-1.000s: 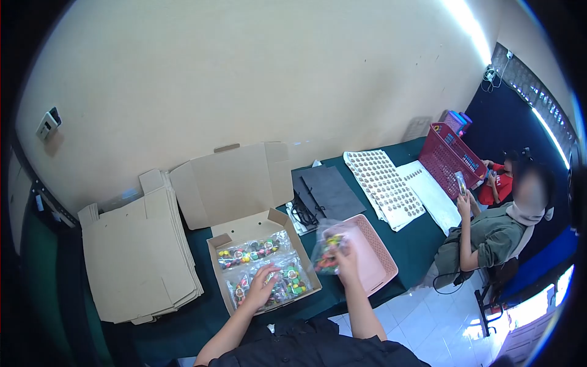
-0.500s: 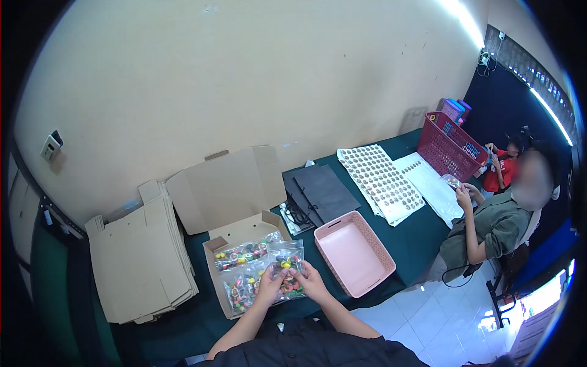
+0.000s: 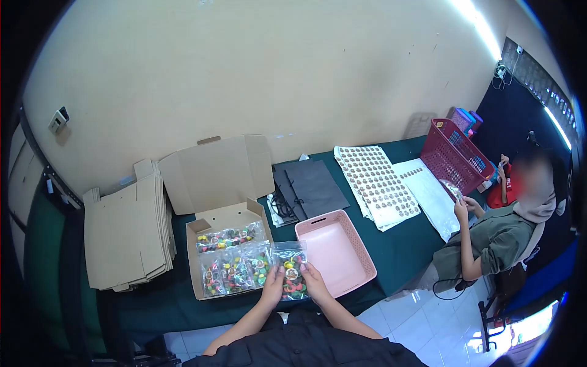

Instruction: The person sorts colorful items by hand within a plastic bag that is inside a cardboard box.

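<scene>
Both hands, left (image 3: 274, 286) and right (image 3: 314, 282), gripped a clear plastic bag of colourful pieces (image 3: 293, 269) between them, a round label showing, wording too small to read; just left, an open brown cardboard box (image 3: 193, 260) held more such bags, and the pink plastic basket (image 3: 338, 252) sat bare inside

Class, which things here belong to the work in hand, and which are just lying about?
In the work:
filled packet, held in left hand and right hand
open box of packets
pink basket, probably

Seemingly lying about:
flat black items
maroon basket
</scene>
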`<state>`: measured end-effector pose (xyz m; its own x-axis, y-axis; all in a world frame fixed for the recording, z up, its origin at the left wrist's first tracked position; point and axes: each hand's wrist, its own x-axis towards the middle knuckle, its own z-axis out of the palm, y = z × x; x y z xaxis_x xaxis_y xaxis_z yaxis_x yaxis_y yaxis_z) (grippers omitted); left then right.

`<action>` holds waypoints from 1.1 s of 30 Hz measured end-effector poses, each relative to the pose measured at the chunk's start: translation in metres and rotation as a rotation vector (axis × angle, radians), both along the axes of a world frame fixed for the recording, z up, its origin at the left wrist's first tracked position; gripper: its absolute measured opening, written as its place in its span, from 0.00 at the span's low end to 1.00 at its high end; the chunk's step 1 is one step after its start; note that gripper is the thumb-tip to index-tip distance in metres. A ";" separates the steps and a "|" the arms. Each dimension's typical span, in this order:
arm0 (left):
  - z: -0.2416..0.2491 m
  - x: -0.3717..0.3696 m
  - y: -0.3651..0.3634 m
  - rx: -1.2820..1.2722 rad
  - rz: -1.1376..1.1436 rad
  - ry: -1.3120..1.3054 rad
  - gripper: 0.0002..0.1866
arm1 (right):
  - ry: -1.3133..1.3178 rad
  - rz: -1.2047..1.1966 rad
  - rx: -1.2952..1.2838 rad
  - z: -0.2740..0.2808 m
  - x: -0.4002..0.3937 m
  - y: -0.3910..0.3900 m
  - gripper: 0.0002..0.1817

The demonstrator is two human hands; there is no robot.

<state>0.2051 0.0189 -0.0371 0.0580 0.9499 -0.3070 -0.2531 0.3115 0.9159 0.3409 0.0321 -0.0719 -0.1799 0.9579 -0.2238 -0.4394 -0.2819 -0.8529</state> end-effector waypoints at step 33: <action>-0.008 -0.061 0.018 0.208 0.027 0.001 0.19 | -0.875 -0.136 0.453 0.019 -0.069 0.018 0.26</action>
<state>0.1441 0.0372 -0.0450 0.0315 0.9941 -0.1038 -0.2579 0.1084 0.9601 0.2715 0.0500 -0.0526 -0.0082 0.9859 0.1668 0.3918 0.1567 -0.9066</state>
